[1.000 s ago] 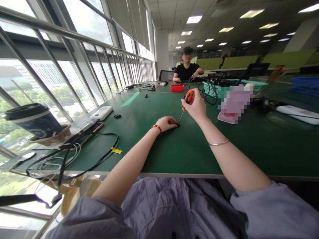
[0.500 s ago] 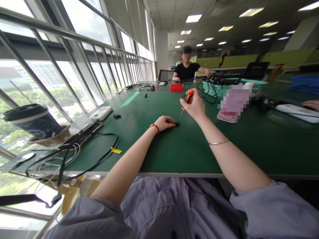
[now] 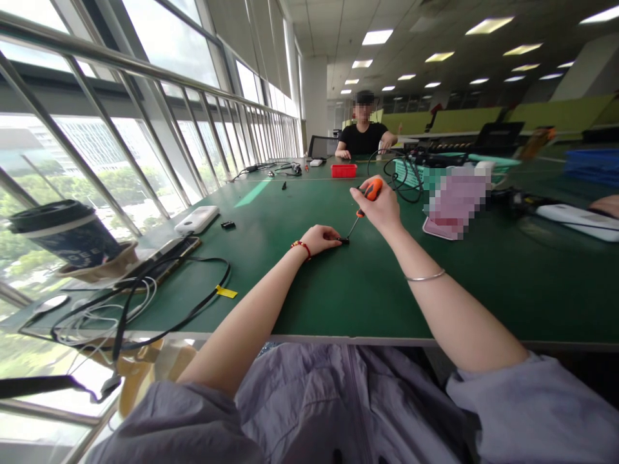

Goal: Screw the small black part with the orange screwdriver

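Note:
My right hand is closed round the orange and black handle of a small screwdriver, whose thin shaft slants down to the left. Its tip meets a small black part lying on the green table. My left hand rests on the table with its fingers curled, pinching that small black part at its left side. A red string bracelet is on my left wrist and a silver bangle on my right forearm.
A lidded paper cup, a phone and tangled black and white cables lie at the left. A white power bank, a red tray, coiled cables. A person in black sits across.
My right hand has tilted the screwdriver handle a little to the right and turned it. The tip stays on the small black part. My left hand has not moved.

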A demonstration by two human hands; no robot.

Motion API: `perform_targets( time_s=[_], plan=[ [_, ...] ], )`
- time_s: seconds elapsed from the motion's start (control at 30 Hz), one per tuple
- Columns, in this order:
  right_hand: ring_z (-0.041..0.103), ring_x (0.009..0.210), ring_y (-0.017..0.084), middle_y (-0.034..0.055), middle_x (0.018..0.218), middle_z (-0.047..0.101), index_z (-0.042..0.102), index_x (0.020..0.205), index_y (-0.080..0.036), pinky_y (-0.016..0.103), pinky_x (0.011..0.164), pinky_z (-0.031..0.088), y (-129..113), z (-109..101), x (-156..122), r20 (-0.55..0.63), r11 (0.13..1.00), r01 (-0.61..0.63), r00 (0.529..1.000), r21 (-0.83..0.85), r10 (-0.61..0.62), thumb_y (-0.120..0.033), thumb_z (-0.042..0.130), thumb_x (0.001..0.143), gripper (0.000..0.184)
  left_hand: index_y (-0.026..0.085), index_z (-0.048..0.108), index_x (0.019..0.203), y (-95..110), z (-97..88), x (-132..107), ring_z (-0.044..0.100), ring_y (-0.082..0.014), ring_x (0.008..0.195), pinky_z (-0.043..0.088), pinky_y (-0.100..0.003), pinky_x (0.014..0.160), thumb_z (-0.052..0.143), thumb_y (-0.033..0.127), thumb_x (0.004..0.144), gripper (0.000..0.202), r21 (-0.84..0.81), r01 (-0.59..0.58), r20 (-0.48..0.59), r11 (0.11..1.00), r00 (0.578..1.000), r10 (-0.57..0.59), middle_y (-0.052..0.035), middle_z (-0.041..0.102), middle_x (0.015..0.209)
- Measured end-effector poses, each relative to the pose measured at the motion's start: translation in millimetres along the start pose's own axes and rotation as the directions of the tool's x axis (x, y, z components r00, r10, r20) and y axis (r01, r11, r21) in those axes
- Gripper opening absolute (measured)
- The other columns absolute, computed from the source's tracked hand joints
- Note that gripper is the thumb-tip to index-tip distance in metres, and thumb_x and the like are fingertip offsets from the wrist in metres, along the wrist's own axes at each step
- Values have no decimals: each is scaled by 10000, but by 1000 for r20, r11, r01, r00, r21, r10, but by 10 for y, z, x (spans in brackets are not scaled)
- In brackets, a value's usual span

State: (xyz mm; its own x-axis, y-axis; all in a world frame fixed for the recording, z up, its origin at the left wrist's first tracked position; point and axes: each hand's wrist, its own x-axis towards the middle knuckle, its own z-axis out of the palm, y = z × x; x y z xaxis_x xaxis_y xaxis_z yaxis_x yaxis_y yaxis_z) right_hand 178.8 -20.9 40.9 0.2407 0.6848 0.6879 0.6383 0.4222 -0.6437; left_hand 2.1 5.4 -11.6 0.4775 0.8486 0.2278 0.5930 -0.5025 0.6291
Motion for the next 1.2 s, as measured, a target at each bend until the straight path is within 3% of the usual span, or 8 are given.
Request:
perform_targets(
  time_s=[0.13,0.3,0.53,0.8,1.0,1.2],
  plan=[
    [549,644,187,-4,661,547,540,745,-226,349,666,460,33,31,25,50,998,11,999,63,-14,-439,595,713,222,131,719,816,7,-4,0,472,-98,552,374,-228,547,701,306,685,219,5,-8,-5,1000,1000,8,22,554,566],
    [566,640,191,-7,718,588,518,915,-239,376,672,481,38,51,13,66,997,31,997,71,-35,-313,601,681,258,124,717,829,-5,4,9,464,-96,555,368,-227,547,701,301,688,227,-8,1,1,1000,1000,-1,23,548,573],
    [621,706,252,41,769,634,518,899,-232,439,699,495,65,76,15,79,999,-48,996,10,47,-464,630,685,335,128,723,827,5,-2,2,476,-110,562,382,-244,574,699,311,684,233,1,6,1,1000,1000,-6,13,564,587],
    [603,695,235,28,762,619,536,904,-236,426,700,493,12,29,-19,108,999,-2,994,-35,5,-318,583,687,237,132,725,831,-5,3,4,479,-105,555,386,-233,560,701,310,688,229,5,3,-4,1000,1000,-3,16,565,574],
    [593,743,256,48,753,604,545,868,-226,432,711,482,-5,50,-15,88,996,-52,994,-73,59,-490,571,716,306,127,724,824,-7,9,9,475,-103,552,384,-234,564,701,303,690,222,-5,3,-8,1000,1000,-3,18,559,572],
    [583,688,210,20,773,613,549,930,-231,389,696,483,-14,56,-24,151,1000,-12,988,-24,15,-347,549,699,258,131,721,826,21,-1,-6,477,-105,552,388,-236,568,699,305,688,224,-1,11,-4,1000,1000,-11,20,557,570]
  ],
)
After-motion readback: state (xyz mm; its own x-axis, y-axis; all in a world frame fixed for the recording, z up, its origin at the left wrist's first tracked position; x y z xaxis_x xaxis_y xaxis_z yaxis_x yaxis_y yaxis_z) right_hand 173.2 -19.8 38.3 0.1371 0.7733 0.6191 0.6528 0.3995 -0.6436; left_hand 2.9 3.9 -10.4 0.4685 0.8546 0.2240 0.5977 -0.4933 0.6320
